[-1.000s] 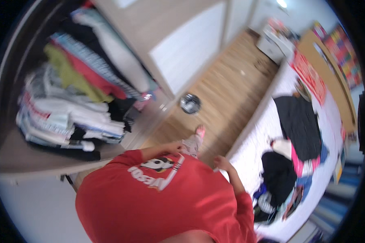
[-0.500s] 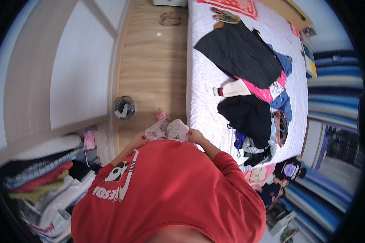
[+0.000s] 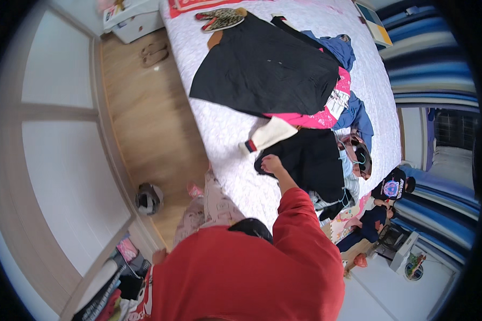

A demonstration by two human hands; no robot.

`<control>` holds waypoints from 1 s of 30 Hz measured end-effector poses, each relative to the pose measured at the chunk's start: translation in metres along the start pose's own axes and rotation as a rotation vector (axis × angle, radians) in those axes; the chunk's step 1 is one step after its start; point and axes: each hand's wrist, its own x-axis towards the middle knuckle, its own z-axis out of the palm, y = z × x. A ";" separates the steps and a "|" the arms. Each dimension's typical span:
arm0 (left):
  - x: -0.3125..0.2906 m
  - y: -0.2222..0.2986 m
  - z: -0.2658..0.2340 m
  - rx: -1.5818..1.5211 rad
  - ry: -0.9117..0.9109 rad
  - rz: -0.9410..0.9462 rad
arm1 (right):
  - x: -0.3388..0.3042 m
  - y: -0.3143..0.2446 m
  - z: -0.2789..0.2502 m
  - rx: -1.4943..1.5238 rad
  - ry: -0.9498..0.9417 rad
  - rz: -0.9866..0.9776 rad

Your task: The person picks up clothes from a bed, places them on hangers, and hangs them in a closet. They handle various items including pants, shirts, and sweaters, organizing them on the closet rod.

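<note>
My right hand (image 3: 273,165) reaches over the bed to the left edge of a crumpled black garment (image 3: 310,163). Its fingers look curled; whether they pinch the cloth is hidden. Just above that hand lies a cream sleeve (image 3: 273,134) with a dark striped cuff. Farther up, a large black garment (image 3: 268,64) is spread over pink patterned clothing (image 3: 310,119). My left hand (image 3: 159,257) hangs low beside the wardrobe, mostly hidden by my red top, its fingers not readable.
Left of the bed (image 3: 225,155) runs a wood floor strip with slippers (image 3: 154,54) and a lined trash bin (image 3: 149,199). A sliding-door wardrobe (image 3: 64,160) borders it, with clothes stacked inside. Two other people (image 3: 367,227) are by the striped curtains at right.
My right hand has left my patterned trousers and moved out over the black garment. The left hand has also left the trousers, dropping toward the wardrobe. The view has turned and shifted toward the bed.
</note>
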 end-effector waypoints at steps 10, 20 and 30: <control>0.013 0.056 -0.105 -0.789 -0.077 -0.674 | 0.157 -0.122 -0.181 0.612 0.539 -0.081; 0.073 0.144 -0.206 -0.814 -0.102 -0.820 | 0.170 -0.168 -0.248 0.930 0.487 -0.169; 0.197 0.279 -0.309 -0.986 0.105 -0.343 | 0.059 -0.235 -0.175 0.856 0.706 -0.887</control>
